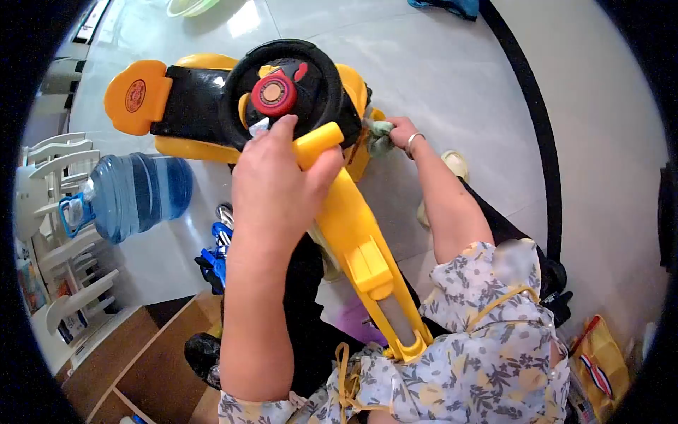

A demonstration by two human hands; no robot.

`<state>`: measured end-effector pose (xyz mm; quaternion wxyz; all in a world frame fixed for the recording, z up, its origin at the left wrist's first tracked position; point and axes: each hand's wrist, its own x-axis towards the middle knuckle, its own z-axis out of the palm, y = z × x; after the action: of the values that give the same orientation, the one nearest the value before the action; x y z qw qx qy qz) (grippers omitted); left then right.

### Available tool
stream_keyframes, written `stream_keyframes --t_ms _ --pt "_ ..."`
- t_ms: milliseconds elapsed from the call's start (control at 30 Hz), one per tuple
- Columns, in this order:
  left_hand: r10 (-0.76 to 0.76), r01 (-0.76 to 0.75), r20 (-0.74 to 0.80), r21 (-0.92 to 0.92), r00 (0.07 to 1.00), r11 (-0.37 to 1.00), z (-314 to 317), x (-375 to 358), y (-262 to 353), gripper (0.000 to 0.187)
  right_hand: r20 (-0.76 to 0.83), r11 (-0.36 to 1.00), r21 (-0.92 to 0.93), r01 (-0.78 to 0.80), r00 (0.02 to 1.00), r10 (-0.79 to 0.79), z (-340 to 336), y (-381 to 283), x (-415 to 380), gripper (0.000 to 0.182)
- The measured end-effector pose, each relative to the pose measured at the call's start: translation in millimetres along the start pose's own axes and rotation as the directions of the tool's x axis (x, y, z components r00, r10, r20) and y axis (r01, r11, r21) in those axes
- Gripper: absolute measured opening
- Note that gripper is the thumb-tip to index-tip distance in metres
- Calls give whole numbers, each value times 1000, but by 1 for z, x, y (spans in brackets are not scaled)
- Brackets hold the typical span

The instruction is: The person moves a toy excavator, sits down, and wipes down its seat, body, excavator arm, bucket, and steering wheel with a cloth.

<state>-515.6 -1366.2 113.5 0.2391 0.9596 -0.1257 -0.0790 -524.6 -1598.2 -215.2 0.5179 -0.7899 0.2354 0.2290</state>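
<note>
A yellow and black ride-on toy (191, 102) has a black steering wheel (329, 88) with a red centre button and an orange seat back at its left end. My left hand (275, 177) is wrapped round the yellow handle (319, 143) of a long yellow arm (353, 226), which slants down toward my lap. Right of the toy's front, my right hand (401, 134) grips a crumpled grey-green cloth (380, 138) against the toy's side. My right fingertips are partly hidden by the cloth.
A large blue water bottle (141, 194) lies on the floor at left, beside white railings (67, 166). Blue toy parts (217, 258) sit below it. Brown boxes (159, 346) are at lower left, a yellow bag (600, 360) at lower right. A black strip (530, 92) curves along the floor.
</note>
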Motion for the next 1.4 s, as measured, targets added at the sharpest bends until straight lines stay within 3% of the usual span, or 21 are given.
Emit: stream_keyframes --t_ms 100,233,300,333,400,433,467,533,567,667,733,767,800,867,933,1000,1067,1100,1167,1267,1400 --pt "-16 16 19 3 1000 1000 -1 2 -1 54 83 986 138 89 991 -101 -17 16 -2 33" --pt "-26 26 37 7 999 1000 -3 2 -2 54 195 993 66 101 974 -112 -2 -24 -35 33" --pt "-20 20 31 4 999 1000 -3 -1 -5 54 206 859 -363 361 930 -303 25 -25 -30 34" --pt "-18 18 24 -1 1000 1000 -3 -1 -5 54 207 859 -361 362 930 -305 40 -22 -25 34" --pt "-11 11 19 -5 1000 1000 -3 -1 4 54 192 810 -568 147 980 -44 62 -16 -20 33" --pt "-22 22 33 -3 999 1000 -3 -1 6 54 260 632 -757 163 964 63 50 -60 -49 28" --pt "-35 35 49 -2 998 999 -3 -2 8 54 257 634 -757 159 964 65 56 -65 -52 28" --pt "-31 31 50 -5 998 999 -4 -5 12 53 229 405 -896 180 971 75 63 -71 -56 26" --pt "-32 33 50 -4 998 999 -5 -7 15 52 229 408 -895 179 971 75 63 -73 -57 26" --pt "-52 53 74 -13 996 999 -7 -10 24 51 212 251 -953 170 966 147 59 -78 -58 26" --pt "-13 14 40 -21 999 1000 -4 -12 12 50 240 394 -892 221 971 -1 60 -74 -60 28" --pt "-35 36 52 -5 998 999 -4 -10 10 50 239 392 -893 220 971 2 71 -56 -48 28" --pt "-53 52 58 11 997 999 -5 -7 9 50 162 637 -765 94 986 49 88 -28 -24 30" --pt "-18 18 41 -3 999 1000 -5 -4 5 50 97 826 -563 -39 989 113 88 -16 0 32" --pt "-3 4 51 -11 999 1000 -4 -7 2 50 243 819 -570 74 967 81 68 -28 -13 37" --pt "-26 26 53 -9 998 1000 -6 -3 5 50 242 874 -480 73 969 52 56 -30 -17 38" --pt "-15 15 42 -4 999 1000 -5 -2 3 50 289 944 -288 159 954 -73 52 -1 -3 37" --pt "-3 3 34 -7 999 1000 -5 -2 2 51 290 945 -287 160 954 -73 44 6 0 37" --pt "1 -1 28 -18 1000 1000 -3 -3 4 51 260 998 -11 64 964 -59 18 3 -10 34" --pt "-45 46 49 -24 998 999 -5 -3 7 51 178 996 57 73 981 -82 -4 4 -22 28" --pt "-21 23 46 -47 999 999 -4 -5 4 52 197 979 -42 200 962 -188 -7 1 -8 20"
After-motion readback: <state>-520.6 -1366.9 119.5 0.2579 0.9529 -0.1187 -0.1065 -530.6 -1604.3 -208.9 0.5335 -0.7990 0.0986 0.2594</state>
